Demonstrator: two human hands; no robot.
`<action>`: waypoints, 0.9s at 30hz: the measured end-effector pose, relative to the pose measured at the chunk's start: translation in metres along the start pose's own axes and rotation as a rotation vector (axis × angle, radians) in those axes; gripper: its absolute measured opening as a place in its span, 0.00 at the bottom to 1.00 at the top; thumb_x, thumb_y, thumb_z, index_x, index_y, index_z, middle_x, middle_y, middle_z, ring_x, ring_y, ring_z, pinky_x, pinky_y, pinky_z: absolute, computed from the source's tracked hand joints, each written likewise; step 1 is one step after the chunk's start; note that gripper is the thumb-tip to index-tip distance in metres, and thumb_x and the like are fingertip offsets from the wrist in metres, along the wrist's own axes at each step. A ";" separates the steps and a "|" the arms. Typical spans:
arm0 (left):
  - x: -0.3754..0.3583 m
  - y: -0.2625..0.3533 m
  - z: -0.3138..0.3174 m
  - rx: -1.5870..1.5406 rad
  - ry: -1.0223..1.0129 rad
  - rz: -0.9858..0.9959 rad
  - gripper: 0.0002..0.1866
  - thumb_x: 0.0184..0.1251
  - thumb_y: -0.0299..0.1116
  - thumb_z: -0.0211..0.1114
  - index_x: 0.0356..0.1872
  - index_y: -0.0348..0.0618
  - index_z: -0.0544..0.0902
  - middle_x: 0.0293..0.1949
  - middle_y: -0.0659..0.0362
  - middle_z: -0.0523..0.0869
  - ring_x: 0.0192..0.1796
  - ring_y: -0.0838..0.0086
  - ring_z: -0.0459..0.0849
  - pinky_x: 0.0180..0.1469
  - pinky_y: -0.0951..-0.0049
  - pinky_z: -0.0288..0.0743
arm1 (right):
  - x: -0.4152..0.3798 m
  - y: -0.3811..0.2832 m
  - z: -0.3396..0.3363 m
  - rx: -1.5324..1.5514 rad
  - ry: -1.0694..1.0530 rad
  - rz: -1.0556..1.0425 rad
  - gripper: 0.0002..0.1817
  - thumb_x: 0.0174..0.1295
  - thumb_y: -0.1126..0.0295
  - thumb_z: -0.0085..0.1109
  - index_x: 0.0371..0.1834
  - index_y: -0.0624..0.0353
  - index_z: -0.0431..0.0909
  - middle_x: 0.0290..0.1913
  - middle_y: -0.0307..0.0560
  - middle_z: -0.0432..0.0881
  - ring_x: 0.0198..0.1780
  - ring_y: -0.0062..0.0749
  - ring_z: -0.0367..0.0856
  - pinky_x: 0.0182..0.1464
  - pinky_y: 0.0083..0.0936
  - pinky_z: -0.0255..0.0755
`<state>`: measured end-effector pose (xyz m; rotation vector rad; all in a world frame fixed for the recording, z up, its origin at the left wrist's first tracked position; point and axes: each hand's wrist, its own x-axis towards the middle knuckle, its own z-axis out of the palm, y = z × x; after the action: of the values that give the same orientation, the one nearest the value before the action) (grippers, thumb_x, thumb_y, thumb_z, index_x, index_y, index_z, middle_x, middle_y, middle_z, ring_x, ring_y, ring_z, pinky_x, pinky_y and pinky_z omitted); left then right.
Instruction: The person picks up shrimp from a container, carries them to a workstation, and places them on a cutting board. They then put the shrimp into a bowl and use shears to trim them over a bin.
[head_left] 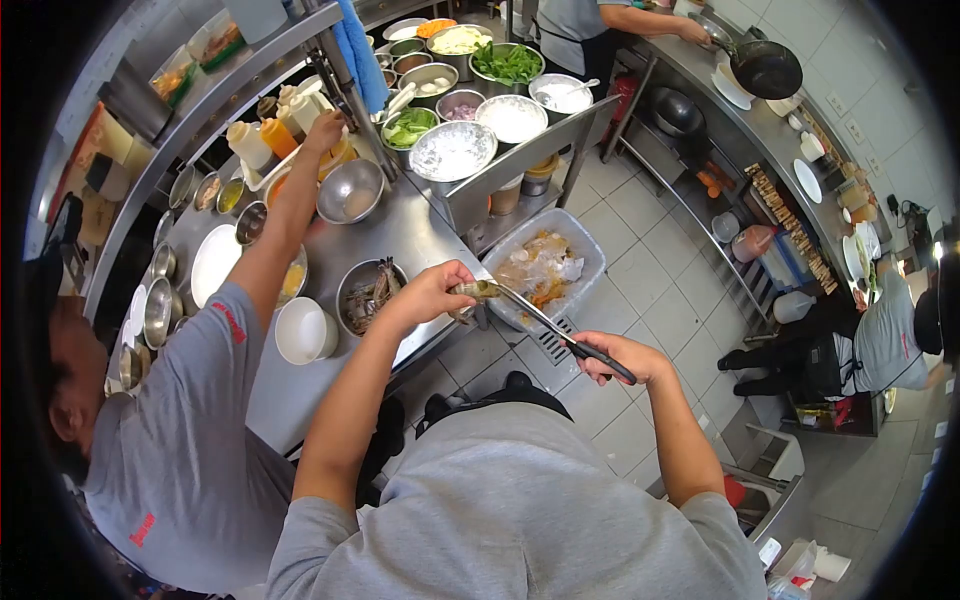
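My left hand [425, 297] pinches a greyish prawn [474, 289] above the table's edge. In my right hand [628, 356] are black-handled scissors [540, 318], their metal blades reaching up to the prawn. Whether the blades are apart cannot be made out. Just left of my left hand, a steel bowl [346, 318] holds more prawns. A translucent tub [590, 290] with plastic bags and orange-brown scraps sits below the prawn and scissors.
At my left, a co-worker's arm [285, 215] reaches across the steel table [420, 235] to bottles. A white container [305, 332] and steel bowl [350, 190] stand there. Bowls of greens [508, 62] and white powder [453, 152] lie beyond. Others work at the right counter [700, 85].
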<state>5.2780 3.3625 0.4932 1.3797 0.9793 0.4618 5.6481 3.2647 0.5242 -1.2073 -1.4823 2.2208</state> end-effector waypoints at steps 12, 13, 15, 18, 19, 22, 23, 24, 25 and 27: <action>-0.034 0.029 -0.002 -0.144 0.045 -0.010 0.17 0.68 0.25 0.68 0.57 0.39 0.82 0.40 0.65 0.87 0.42 0.84 0.82 0.46 0.80 0.77 | 0.009 -0.037 -0.006 -0.092 -0.180 0.010 0.26 0.72 0.56 0.56 0.70 0.51 0.68 0.34 0.33 0.73 0.30 0.15 0.72 0.32 0.16 0.72; -0.034 0.027 -0.003 -0.151 0.030 -0.011 0.17 0.68 0.25 0.68 0.56 0.39 0.82 0.41 0.65 0.87 0.42 0.84 0.82 0.46 0.80 0.77 | 0.009 -0.039 -0.006 -0.094 -0.183 0.012 0.26 0.72 0.56 0.56 0.70 0.51 0.68 0.34 0.33 0.73 0.30 0.15 0.72 0.32 0.16 0.72; -0.035 0.022 -0.004 -0.161 0.017 -0.012 0.16 0.68 0.25 0.68 0.56 0.39 0.82 0.41 0.65 0.87 0.43 0.84 0.82 0.47 0.80 0.77 | 0.008 -0.042 -0.005 -0.105 -0.186 0.053 0.26 0.72 0.56 0.56 0.70 0.51 0.68 0.33 0.33 0.73 0.30 0.15 0.72 0.32 0.16 0.72; -0.035 0.018 -0.006 -0.179 -0.005 0.001 0.15 0.67 0.27 0.69 0.54 0.37 0.83 0.43 0.64 0.87 0.44 0.84 0.81 0.49 0.79 0.75 | 0.009 -0.044 -0.004 -0.128 -0.201 0.069 0.26 0.72 0.56 0.56 0.70 0.51 0.68 0.32 0.32 0.73 0.29 0.15 0.72 0.31 0.15 0.72; -0.035 0.019 -0.006 -0.177 -0.005 0.028 0.16 0.66 0.27 0.70 0.54 0.38 0.83 0.43 0.64 0.87 0.43 0.84 0.82 0.48 0.79 0.76 | 0.009 -0.045 -0.004 -0.128 -0.202 0.070 0.26 0.72 0.56 0.56 0.70 0.51 0.68 0.32 0.32 0.73 0.29 0.15 0.72 0.31 0.15 0.72; -0.039 0.028 -0.006 -0.140 0.007 0.035 0.16 0.65 0.27 0.71 0.53 0.39 0.84 0.42 0.64 0.88 0.42 0.84 0.82 0.48 0.80 0.75 | 0.008 -0.046 -0.006 -0.095 -0.209 0.101 0.26 0.72 0.57 0.57 0.70 0.51 0.68 0.32 0.32 0.73 0.29 0.15 0.72 0.30 0.15 0.71; -0.042 0.035 -0.004 -0.103 0.021 0.019 0.15 0.64 0.28 0.72 0.51 0.38 0.85 0.42 0.65 0.88 0.42 0.84 0.81 0.48 0.80 0.74 | 0.009 -0.044 -0.008 -0.071 -0.227 0.102 0.26 0.72 0.56 0.57 0.70 0.51 0.68 0.32 0.32 0.73 0.29 0.15 0.72 0.30 0.15 0.71; -0.042 0.038 -0.003 -0.103 0.020 0.018 0.15 0.64 0.28 0.72 0.51 0.38 0.85 0.42 0.65 0.88 0.42 0.84 0.81 0.48 0.80 0.74 | 0.009 -0.043 -0.009 -0.048 -0.246 0.102 0.26 0.72 0.56 0.58 0.70 0.51 0.68 0.33 0.33 0.73 0.29 0.15 0.72 0.29 0.16 0.70; -0.042 0.040 -0.002 -0.070 0.033 0.029 0.15 0.64 0.28 0.72 0.51 0.39 0.86 0.40 0.65 0.88 0.41 0.84 0.81 0.47 0.80 0.74 | 0.008 -0.044 -0.009 -0.048 -0.245 0.103 0.26 0.72 0.56 0.58 0.70 0.51 0.68 0.33 0.33 0.73 0.29 0.15 0.72 0.29 0.16 0.70; -0.042 0.043 -0.001 -0.038 0.049 0.041 0.15 0.64 0.29 0.72 0.51 0.40 0.87 0.39 0.65 0.88 0.40 0.84 0.81 0.46 0.80 0.75 | 0.008 -0.047 -0.008 -0.033 -0.272 0.055 0.27 0.71 0.55 0.59 0.70 0.51 0.68 0.33 0.33 0.73 0.29 0.15 0.72 0.29 0.16 0.70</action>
<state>5.2654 3.3384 0.5469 1.3623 0.9782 0.5443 5.6368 3.2965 0.5582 -0.9967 -1.6042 2.4877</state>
